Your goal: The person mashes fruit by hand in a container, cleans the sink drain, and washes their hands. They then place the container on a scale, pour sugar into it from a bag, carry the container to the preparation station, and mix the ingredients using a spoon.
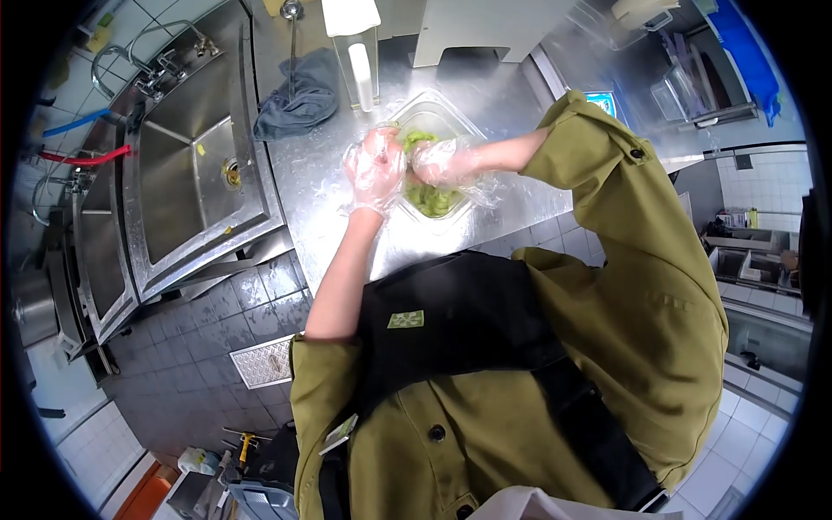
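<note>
A clear rectangular food container [463,208] sits on the steel counter, holding chopped light-green vegetable pieces [433,199]. Thin transparent plastic gloves cover both hands. At the container's left rim is my left hand [378,169], its fingers curled in; what they hold, if anything, is hidden. My right hand [440,163] comes in from the right, over the middle of the container, fingers bent toward the greens and my left hand. Its fingertips are largely hidden, and I cannot make out what lies in them.
Behind the container stands a clear-sided dispenser with a white top [351,17]. A grey-blue cloth [299,95] lies left of it, with a ladle [292,52] on it. A steel sink [186,199] is farther left. A grey metal panel [468,30] rises at the back.
</note>
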Demonstrator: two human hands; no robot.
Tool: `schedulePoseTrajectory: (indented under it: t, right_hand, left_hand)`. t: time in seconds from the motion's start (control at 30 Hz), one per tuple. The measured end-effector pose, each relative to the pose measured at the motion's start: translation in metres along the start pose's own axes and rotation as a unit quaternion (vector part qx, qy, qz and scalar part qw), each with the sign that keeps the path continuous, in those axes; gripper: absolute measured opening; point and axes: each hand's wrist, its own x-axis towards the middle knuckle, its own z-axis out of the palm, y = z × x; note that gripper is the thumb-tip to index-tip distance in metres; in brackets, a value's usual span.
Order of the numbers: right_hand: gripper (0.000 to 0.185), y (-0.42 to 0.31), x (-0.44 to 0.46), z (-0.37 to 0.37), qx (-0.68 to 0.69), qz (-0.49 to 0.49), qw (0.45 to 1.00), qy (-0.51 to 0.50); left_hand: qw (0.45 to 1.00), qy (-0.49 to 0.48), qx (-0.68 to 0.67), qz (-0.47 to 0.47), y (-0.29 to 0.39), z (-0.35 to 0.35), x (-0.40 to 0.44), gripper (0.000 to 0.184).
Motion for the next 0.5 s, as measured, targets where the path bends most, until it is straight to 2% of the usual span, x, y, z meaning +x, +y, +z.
schedulePoseTrajectory:
  t: [0.03, 0.1, 0.13, 0.17, 0.23, 0.3, 0.33, 0.4, 0.43, 0.5]
  right_hand:
    - [0.021, -0.015, 0.003, -0.009, -0.285, 0.004, 0.957, -0.057]
    - [0.014, 0.000, -0.003, -0.013, -0.202, -0.186, 0.951, 0.144]
    - [0.011, -0.006, -0.005, -0.018, -0.153, -0.277, 0.918, 0.241]
    - [0.015, -0.023, -0.009, -0.028, -0.381, -0.069, 0.921, 0.044]
    - [0.023, -0.025, -0.001, -0.016, -0.342, 0.102, 0.930, 0.086]
    - [0.029, -0.033, 0.003, -0.017, -0.283, 0.133, 0.949, 0.048]
    - [0.032, -0.042, 0.005, -0.019, -0.253, 0.149, 0.955, 0.030]
    - [0.026, -0.027, 0.010, -0.005, -0.098, 0.080, 0.986, 0.110]
    - [0.030, -0.026, 0.016, -0.013, 0.001, 0.093, 0.996, -0.007]
    - [0.031, 0.009, 0.029, 0.013, 0.233, 0.090, 0.968, -0.014]
  left_hand:
    - [0.999, -0.014, -0.025, -0.016, 0.001, -0.003, 0.002, 0.008]
    - [0.996, -0.055, -0.071, -0.026, -0.005, -0.008, 0.007, 0.008]
    - [0.992, -0.076, -0.093, -0.032, -0.007, -0.012, 0.009, 0.008]
    - [0.994, -0.101, -0.028, 0.030, -0.007, -0.016, 0.013, 0.007]
    - [0.990, -0.111, 0.010, 0.083, -0.014, -0.019, 0.010, 0.008]
    - [0.988, -0.095, 0.007, 0.119, -0.023, -0.014, 0.007, 0.012]
    - [0.990, -0.104, -0.027, 0.096, -0.024, -0.014, 0.006, 0.012]
    - [0.988, -0.118, -0.092, 0.044, -0.026, -0.017, 0.006, 0.013]
    - [0.985, -0.108, -0.118, 0.066, -0.023, -0.015, 0.006, 0.015]
    - [0.988, -0.096, -0.090, 0.081, -0.021, -0.012, 0.006, 0.015]
